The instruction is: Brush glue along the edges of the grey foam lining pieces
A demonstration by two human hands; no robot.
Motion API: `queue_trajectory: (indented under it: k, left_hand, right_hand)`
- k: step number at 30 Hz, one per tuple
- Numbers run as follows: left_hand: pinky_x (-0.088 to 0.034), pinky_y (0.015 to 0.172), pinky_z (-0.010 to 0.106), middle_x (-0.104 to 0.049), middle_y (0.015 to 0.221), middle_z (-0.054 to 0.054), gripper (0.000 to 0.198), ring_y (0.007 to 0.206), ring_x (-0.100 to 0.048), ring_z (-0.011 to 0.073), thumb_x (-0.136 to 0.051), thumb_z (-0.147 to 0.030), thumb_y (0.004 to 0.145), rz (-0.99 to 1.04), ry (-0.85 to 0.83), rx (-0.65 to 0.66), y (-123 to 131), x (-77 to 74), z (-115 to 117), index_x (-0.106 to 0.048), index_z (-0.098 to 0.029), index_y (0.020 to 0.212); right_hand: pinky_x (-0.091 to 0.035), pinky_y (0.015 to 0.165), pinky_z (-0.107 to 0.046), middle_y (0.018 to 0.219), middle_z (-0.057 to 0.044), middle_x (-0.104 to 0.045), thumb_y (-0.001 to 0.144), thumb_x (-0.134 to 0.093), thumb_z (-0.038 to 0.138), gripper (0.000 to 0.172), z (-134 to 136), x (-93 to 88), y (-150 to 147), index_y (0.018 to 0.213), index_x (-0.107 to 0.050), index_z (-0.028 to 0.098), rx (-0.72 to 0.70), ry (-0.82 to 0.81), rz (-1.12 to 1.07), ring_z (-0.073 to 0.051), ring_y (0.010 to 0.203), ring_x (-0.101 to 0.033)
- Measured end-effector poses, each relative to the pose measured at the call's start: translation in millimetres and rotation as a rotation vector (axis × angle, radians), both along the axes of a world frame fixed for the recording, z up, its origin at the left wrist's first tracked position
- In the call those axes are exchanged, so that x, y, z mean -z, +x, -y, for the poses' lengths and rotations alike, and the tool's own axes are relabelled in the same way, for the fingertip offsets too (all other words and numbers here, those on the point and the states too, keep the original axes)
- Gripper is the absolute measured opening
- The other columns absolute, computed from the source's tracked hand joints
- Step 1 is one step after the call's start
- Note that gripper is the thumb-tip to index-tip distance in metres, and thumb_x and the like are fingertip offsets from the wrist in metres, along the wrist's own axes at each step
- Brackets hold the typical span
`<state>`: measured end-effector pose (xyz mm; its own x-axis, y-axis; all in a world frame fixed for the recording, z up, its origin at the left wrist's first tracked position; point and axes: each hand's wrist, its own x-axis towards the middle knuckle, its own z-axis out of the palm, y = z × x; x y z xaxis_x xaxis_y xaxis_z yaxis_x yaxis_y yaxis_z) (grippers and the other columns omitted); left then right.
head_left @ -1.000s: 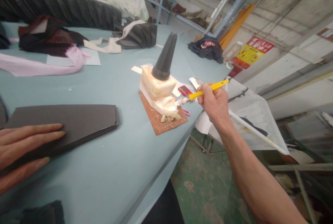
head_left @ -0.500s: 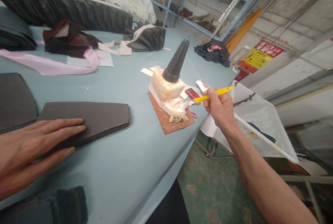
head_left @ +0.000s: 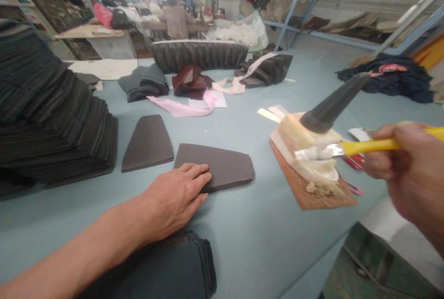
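My left hand (head_left: 180,192) lies flat with fingers stretched on a small stack of dark grey cut pieces (head_left: 222,165). My right hand (head_left: 405,165) grips a paintbrush (head_left: 374,145) by its yellow handle; the bristles, coated in white, are above a cream-coloured glue container (head_left: 294,130) with an open, whitish front. A black cone-shaped nozzle (head_left: 333,104) rises from the container, leaning right. The container stands on a brown board (head_left: 298,192) with crumbly residue (head_left: 324,189) at its front. Another dark piece stack (head_left: 147,144) lies left of my left hand.
A tall stack of dark pieces (head_left: 62,127) stands at the left, a dark bundle (head_left: 166,266) at the near edge. Behind lie a pink strip (head_left: 187,107), a brown cloth (head_left: 190,81) and a row of dark pieces (head_left: 201,56). A person (head_left: 175,19) is in the background.
The view has swung left, bringing the tall stack into sight. The brush has lifted from the container's front opening and now hangs above it. My left hand stays on the grey pieces.
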<state>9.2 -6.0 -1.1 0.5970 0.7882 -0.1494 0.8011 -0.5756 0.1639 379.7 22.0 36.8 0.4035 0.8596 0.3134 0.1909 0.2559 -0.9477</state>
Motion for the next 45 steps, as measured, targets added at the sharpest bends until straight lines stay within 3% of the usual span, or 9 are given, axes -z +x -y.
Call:
queue_trajectory:
  k: [1,3,6,13,18,26,32,40,45]
  left_hand:
    - [-0.055,0.123,0.052,-0.065,0.157,0.016,0.047,0.144,-0.063,0.0334,-0.037,-0.033,0.112,0.012,0.008,0.007,0,0.2,0,-0.067,-0.015,0.143]
    - [-0.057,0.118,0.05,-0.068,0.152,0.016,0.045,0.138,-0.065,0.0321,-0.037,-0.033,0.112,0.033,0.014,0.017,-1,0.6,0,-0.068,-0.016,0.14]
    - [-0.057,0.112,0.047,-0.07,0.145,0.014,0.039,0.128,-0.068,0.0293,-0.041,-0.03,0.11,0.075,0.027,0.018,0,1.5,-1,-0.07,-0.018,0.134]
    - [-0.056,0.1,0.048,-0.07,0.131,0.012,0.029,0.115,-0.064,0.0289,-0.045,-0.026,0.108,0.083,-0.052,-0.004,0,-1.9,-7,-0.07,-0.02,0.123]
    - [-0.053,0.093,0.045,-0.069,0.122,0.011,0.02,0.108,-0.061,0.0274,-0.05,-0.023,0.105,0.103,-0.036,0.004,-1,1.0,-9,-0.069,-0.02,0.111]
    - [-0.054,0.096,0.046,-0.071,0.122,0.01,0.018,0.112,-0.062,0.0291,-0.055,-0.023,0.102,0.103,-0.037,0.001,-1,6.2,-10,-0.07,-0.021,0.112]
    - [-0.054,0.094,0.045,-0.072,0.122,0.009,0.017,0.108,-0.062,0.0282,-0.059,-0.024,0.1,0.109,0.013,-0.019,1,11.4,-8,-0.071,-0.022,0.111]
    - [-0.055,0.094,0.046,-0.073,0.121,0.009,0.021,0.108,-0.063,0.0283,-0.058,-0.026,0.101,0.11,0.055,0.012,-2,12.9,-8,-0.072,-0.022,0.116]
    - [-0.056,0.096,0.044,-0.073,0.122,0.009,0.02,0.11,-0.064,0.0273,-0.056,-0.026,0.102,0.128,0.067,0.018,-3,11.6,-8,-0.072,-0.023,0.114]
  right_hand:
    - [-0.029,0.049,-0.035,0.052,-0.002,-0.051,0.081,-0.087,0.052,0.034,-4,-2.0,-27,0.072,-0.072,0.024,0.005,-0.007,-0.024,-0.012,0.048,-0.047]
    - [-0.034,0.049,-0.032,0.053,0.001,-0.051,0.085,-0.083,0.06,0.039,-13,0.4,-75,0.076,-0.071,0.024,-0.134,-0.013,-0.036,-0.012,0.049,-0.047]
    - [-0.039,0.049,-0.027,0.054,0.004,-0.053,0.088,-0.078,0.066,0.045,-33,17.8,-126,0.082,-0.067,0.022,-0.324,-0.034,-0.042,-0.011,0.05,-0.049]
    - [-0.035,0.044,-0.023,0.054,0.006,-0.055,0.091,-0.074,0.078,0.057,-70,56.0,-181,0.087,-0.066,0.021,-0.494,-0.02,0.011,-0.008,0.045,-0.046]
    - [-0.034,0.044,-0.024,0.054,0.006,-0.055,0.095,-0.072,0.073,0.054,-82,60.2,-203,0.085,-0.067,0.02,-0.539,0.03,0.067,-0.008,0.045,-0.045]
    - [-0.045,0.055,-0.025,0.054,0.007,-0.052,0.1,-0.066,0.072,0.055,-94,62.2,-225,0.083,-0.064,0.021,-0.593,0.094,0.124,-0.008,0.052,-0.053]
    - [-0.046,0.055,-0.025,0.054,0.007,-0.052,0.099,-0.067,0.074,0.056,-98,66.9,-229,0.083,-0.065,0.021,-0.616,0.074,0.127,-0.009,0.052,-0.055]
    - [-0.045,0.054,-0.024,0.054,0.007,-0.053,0.105,-0.066,0.062,0.047,-98,66.3,-230,0.084,-0.066,0.02,-0.633,0.091,0.161,-0.007,0.05,-0.052]
    - [-0.044,0.054,-0.025,0.054,0.007,-0.053,0.103,-0.064,0.07,0.053,-100,69.7,-229,0.084,-0.066,0.02,-0.633,0.083,0.179,-0.008,0.05,-0.052]
